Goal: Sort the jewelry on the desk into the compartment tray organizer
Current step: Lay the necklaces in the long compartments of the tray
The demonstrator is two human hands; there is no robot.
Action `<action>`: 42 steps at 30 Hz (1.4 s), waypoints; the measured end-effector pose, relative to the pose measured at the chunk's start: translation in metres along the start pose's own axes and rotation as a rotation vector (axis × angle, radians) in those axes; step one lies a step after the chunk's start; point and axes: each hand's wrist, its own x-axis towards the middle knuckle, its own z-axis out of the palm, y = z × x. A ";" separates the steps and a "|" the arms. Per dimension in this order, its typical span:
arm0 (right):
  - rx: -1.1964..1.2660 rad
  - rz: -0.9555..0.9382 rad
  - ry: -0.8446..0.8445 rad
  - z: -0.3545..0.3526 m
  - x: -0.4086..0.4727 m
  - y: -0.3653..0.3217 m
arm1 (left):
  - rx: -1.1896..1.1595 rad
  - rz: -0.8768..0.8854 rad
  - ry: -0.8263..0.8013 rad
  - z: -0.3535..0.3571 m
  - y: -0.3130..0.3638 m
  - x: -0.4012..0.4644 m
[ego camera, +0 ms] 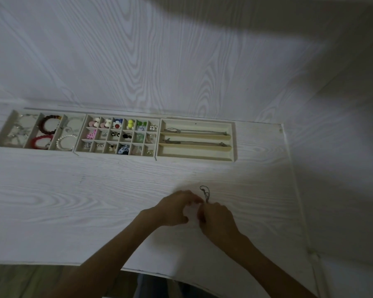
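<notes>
- Necklace chain (204, 193), thin and dark, lies in a loose tangle on the white wood-grain counter (73, 201), near the front edge, right of centre, well apart from the organizer.
- Near end of the chain runs in between the two hands; far loop curls free on the counter just beyond the fingertips.
- Left hand (177, 208): fingers curled, tips drawn together toward the chain end. Grip narrow, pinched; whether it actually has the chain I cannot tell, the spot is blurred.
- Right hand (219, 220): fingers folded in, grip closed on the near end of the chain, knuckles up.
- Both hands touch or nearly touch at the fingertips; both forearms bare, coming in from the lower edge.
- Compartment tray organizer stands along the back of the counter against the wall, three sections side by side.
- Left section (2, 132): three long slots holding bracelets: a dark red beaded bracelet (49, 124), a brighter red bracelet (40, 141), a white pearl bracelet (66, 143), some pale metal pieces in the leftmost slot.
- Middle section (80, 136): grid of small cells with earrings and small coloured pieces, among them a white flower with a red centre (117, 124) and yellow beads (130, 123).
- Right section (234, 138): long horizontal slots; two hold a stretched-out chain each (195, 131) (195, 143); the front slot (194, 152) shows nothing inside.
</notes>
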 end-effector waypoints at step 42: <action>0.941 -0.334 -0.208 -0.095 0.068 -0.005 | -0.132 -0.045 0.048 -0.152 0.041 0.012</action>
